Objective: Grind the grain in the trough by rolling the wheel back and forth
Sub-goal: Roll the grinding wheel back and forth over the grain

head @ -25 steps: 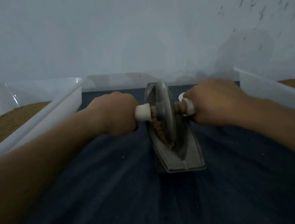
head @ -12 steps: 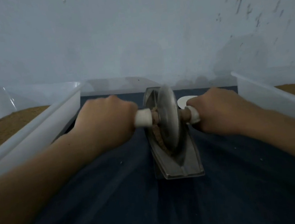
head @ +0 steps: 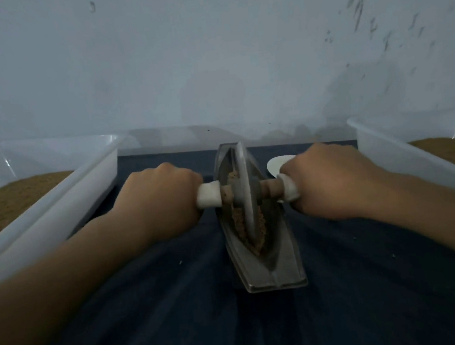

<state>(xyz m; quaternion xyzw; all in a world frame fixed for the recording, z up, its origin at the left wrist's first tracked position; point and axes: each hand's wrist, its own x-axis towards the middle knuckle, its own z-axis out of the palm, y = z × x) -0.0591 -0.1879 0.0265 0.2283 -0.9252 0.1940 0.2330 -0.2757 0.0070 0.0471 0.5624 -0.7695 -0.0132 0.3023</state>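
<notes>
**Mid-stroke at the grinding trough**

The rolling looks to be in full swing. The thin grey metal wheel [head: 245,190] stands on edge in the long, boat-shaped grey metal trough [head: 274,269], about the middle of the groove and a little towards its far half. The left hand [head: 164,199] is wrapped round one white-capped end of the wooden axle [head: 272,187], and the right hand [head: 332,180] grips the other. Both are knuckles up, with the fingers curled under and out of sight.

I'd say the next stroke wants an even pull on both ends, so the wheel runs upright down to the near point. The coarse brown grain [head: 261,242] lies heaped there on both sides of the rim. It looks crumbly and clumped, not yet fine.

The trough lies on a dark blue cloth [head: 179,305], between a left white plastic tub [head: 54,209] and a right white plastic tub [head: 389,159], each holding brown meal.
</notes>
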